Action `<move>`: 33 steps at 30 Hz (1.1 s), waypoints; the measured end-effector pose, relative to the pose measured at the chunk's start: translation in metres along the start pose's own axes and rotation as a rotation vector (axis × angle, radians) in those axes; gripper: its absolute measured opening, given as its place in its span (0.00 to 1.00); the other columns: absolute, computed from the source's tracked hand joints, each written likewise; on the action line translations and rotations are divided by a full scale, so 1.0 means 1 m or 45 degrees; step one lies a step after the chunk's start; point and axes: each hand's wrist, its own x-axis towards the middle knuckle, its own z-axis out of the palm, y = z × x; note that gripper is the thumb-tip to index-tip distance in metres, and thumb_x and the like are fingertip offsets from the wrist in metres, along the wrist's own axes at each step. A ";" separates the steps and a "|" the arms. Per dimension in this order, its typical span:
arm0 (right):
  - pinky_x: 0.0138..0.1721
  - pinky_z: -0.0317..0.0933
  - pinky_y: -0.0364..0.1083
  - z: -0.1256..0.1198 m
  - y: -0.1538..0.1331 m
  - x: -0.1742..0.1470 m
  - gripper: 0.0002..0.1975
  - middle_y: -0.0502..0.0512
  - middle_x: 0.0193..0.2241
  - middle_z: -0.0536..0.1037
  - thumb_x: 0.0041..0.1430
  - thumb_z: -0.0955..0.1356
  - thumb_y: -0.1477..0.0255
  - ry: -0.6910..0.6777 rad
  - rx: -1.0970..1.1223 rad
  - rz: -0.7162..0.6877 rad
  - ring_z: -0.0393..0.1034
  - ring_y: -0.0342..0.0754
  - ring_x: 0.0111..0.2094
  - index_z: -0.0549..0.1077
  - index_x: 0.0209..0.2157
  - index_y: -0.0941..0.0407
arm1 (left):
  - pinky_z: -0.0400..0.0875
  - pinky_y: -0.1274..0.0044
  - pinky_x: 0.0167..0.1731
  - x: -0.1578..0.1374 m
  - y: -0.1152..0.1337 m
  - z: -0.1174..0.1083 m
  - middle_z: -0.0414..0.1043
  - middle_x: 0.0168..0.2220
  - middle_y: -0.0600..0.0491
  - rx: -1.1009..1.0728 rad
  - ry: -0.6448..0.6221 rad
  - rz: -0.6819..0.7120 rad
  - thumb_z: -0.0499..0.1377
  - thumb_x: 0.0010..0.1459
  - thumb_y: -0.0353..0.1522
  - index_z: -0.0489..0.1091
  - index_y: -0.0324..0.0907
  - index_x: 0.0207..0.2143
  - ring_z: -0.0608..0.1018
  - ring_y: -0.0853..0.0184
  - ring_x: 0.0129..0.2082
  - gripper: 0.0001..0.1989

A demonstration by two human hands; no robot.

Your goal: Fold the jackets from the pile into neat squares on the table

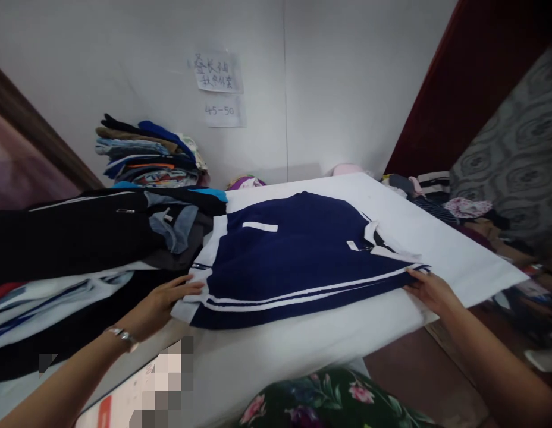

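A navy zip-front jacket [294,255] with a white collar, white hem and white sleeve stripes lies spread on the white table, collar to the right. Its near sleeve runs along the front edge of the garment. At the left end, my left hand [180,291] grips the white hem and cuff area, fingers over the cloth and thumb hidden. My right hand [430,289] pinches the shoulder end of that sleeve, just below the collar. A silver bracelet [122,336] circles my left wrist.
Dark and white clothes [75,244] are heaped at left, beside a folded clothing stack [153,157]. More clothes [467,208] lie beyond the right edge of the white table [458,252]. Handwritten papers [220,89] hang on the wall. A partly blurred phone-like screen [119,395] shows at bottom left.
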 end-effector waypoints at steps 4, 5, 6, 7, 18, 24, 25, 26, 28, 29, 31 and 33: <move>0.51 0.67 0.52 -0.005 -0.014 -0.016 0.23 0.54 0.54 0.70 0.45 0.73 0.73 0.335 -0.237 -0.449 0.65 0.53 0.55 0.69 0.46 0.49 | 0.67 0.67 0.52 0.001 0.007 -0.009 0.76 0.48 0.59 -0.046 -0.013 -0.183 0.50 0.48 0.34 0.75 0.49 0.44 0.76 0.62 0.49 0.22; 0.56 0.62 0.53 0.002 -0.017 -0.025 0.24 0.53 0.58 0.66 0.45 0.73 0.72 0.328 -0.321 -0.608 0.58 0.53 0.60 0.69 0.47 0.49 | 0.67 0.67 0.53 0.004 0.015 -0.006 0.75 0.48 0.59 -0.032 0.023 -0.194 0.49 0.51 0.36 0.74 0.50 0.45 0.76 0.63 0.48 0.21; 0.60 0.56 0.54 0.012 -0.020 -0.035 0.24 0.52 0.60 0.63 0.46 0.72 0.71 0.260 -0.419 -0.780 0.53 0.53 0.63 0.70 0.47 0.49 | 0.67 0.68 0.53 0.009 0.025 0.000 0.75 0.49 0.58 -0.015 0.043 -0.165 0.49 0.53 0.38 0.73 0.50 0.47 0.76 0.63 0.49 0.21; 0.62 0.51 0.55 0.025 -0.021 -0.046 0.22 0.52 0.60 0.63 0.47 0.72 0.70 0.125 -0.498 -0.933 0.51 0.53 0.63 0.72 0.47 0.49 | 0.67 0.68 0.53 0.014 0.036 0.008 0.74 0.51 0.56 0.013 0.044 -0.104 0.49 0.55 0.42 0.72 0.49 0.47 0.75 0.62 0.50 0.22; 0.63 0.35 0.63 0.047 0.025 -0.011 0.27 0.58 0.62 0.60 0.58 0.65 0.56 -0.424 -1.440 -1.150 0.48 0.58 0.65 0.68 0.56 0.51 | 0.52 0.57 0.60 0.040 0.046 0.098 0.58 0.62 0.41 0.613 -0.113 0.117 0.49 0.57 0.48 0.63 0.37 0.59 0.59 0.52 0.63 0.33; 0.61 0.43 0.64 0.041 0.039 0.005 0.31 0.59 0.63 0.58 0.62 0.56 0.51 -0.309 -1.802 -1.292 0.47 0.58 0.65 0.63 0.60 0.52 | 0.50 0.62 0.62 0.048 0.069 0.072 0.54 0.65 0.46 0.451 -0.351 -0.107 0.48 0.59 0.48 0.58 0.40 0.62 0.54 0.57 0.66 0.33; 0.61 0.43 0.64 0.049 0.037 0.001 0.31 0.59 0.63 0.57 0.62 0.56 0.51 -0.287 -1.801 -1.334 0.46 0.59 0.65 0.64 0.59 0.52 | 0.50 0.63 0.62 0.052 0.074 0.069 0.54 0.65 0.46 0.427 -0.317 -0.121 0.47 0.60 0.48 0.58 0.41 0.62 0.53 0.58 0.66 0.32; 0.61 0.43 0.65 0.060 0.034 -0.004 0.31 0.59 0.64 0.56 0.62 0.55 0.50 -0.277 -1.785 -1.387 0.45 0.59 0.65 0.63 0.60 0.52 | 0.50 0.63 0.62 0.056 0.080 0.068 0.53 0.65 0.47 0.417 -0.265 -0.126 0.46 0.61 0.48 0.58 0.42 0.62 0.53 0.58 0.66 0.32; 0.62 0.42 0.64 0.090 0.025 -0.020 0.31 0.58 0.65 0.53 0.62 0.55 0.51 -0.329 -1.729 -1.505 0.42 0.58 0.66 0.61 0.61 0.52 | 0.48 0.62 0.63 0.067 0.090 0.070 0.52 0.66 0.47 0.431 -0.183 -0.107 0.45 0.61 0.49 0.57 0.43 0.62 0.52 0.58 0.66 0.31; 0.63 0.41 0.62 0.108 0.020 -0.030 0.31 0.57 0.66 0.52 0.63 0.55 0.51 -0.398 -1.700 -1.557 0.41 0.57 0.66 0.60 0.62 0.53 | 0.47 0.61 0.63 0.073 0.094 0.074 0.51 0.66 0.47 0.442 -0.168 -0.090 0.45 0.62 0.49 0.57 0.43 0.62 0.51 0.58 0.66 0.31; 0.64 0.39 0.60 0.143 0.013 -0.045 0.31 0.56 0.66 0.49 0.64 0.54 0.52 -0.577 -1.659 -1.626 0.39 0.54 0.67 0.57 0.63 0.53 | 0.45 0.58 0.63 0.084 0.098 0.085 0.50 0.66 0.47 0.462 -0.189 -0.069 0.44 0.62 0.50 0.56 0.44 0.63 0.51 0.57 0.67 0.32; 0.65 0.37 0.59 0.171 0.011 -0.050 0.32 0.55 0.66 0.48 0.64 0.54 0.51 -0.745 -1.665 -1.631 0.38 0.53 0.67 0.56 0.64 0.52 | 0.44 0.55 0.62 0.092 0.097 0.096 0.49 0.67 0.47 0.477 -0.241 -0.084 0.44 0.61 0.51 0.55 0.45 0.63 0.50 0.55 0.67 0.33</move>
